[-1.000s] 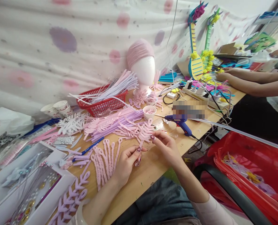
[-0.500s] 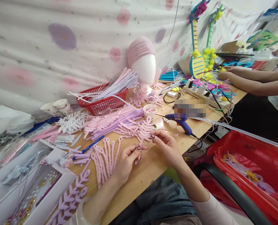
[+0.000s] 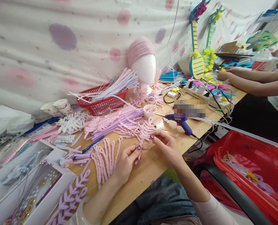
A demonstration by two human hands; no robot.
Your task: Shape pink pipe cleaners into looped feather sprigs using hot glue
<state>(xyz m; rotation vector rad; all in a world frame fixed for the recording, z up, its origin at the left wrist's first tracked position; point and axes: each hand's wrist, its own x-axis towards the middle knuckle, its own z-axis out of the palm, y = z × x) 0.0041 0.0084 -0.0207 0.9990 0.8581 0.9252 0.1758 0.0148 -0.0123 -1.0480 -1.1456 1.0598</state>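
My left hand (image 3: 126,161) pinches the lower stem of a pink pipe-cleaner leaf sprig (image 3: 146,127), holding it upright just above the table. At the sprig's right side, my right hand (image 3: 168,147) has thumb and forefinger closed on one of its small side leaves; the fingertips partly cover that leaf. A loop tops the sprig, with paired leaves below. Pink and lilac pipe-cleaner pieces (image 3: 115,122) lie heaped behind it. Several twisted pink strands with looped ends (image 3: 106,159) rest left of my left hand. A blue glue gun (image 3: 182,123) lies beyond my right hand.
A red basket (image 3: 101,104) of pipe cleaners and a white foam head (image 3: 146,70) stand behind. White paper cups (image 3: 150,112) hold small pink pieces. White boxes (image 3: 66,176) of beads sit left. At right are a power strip (image 3: 203,93), another person's arms (image 3: 251,79) and a red bin (image 3: 247,168).
The top of the sprig has tipped slightly to the right. Both hands stay in nearly the same place.
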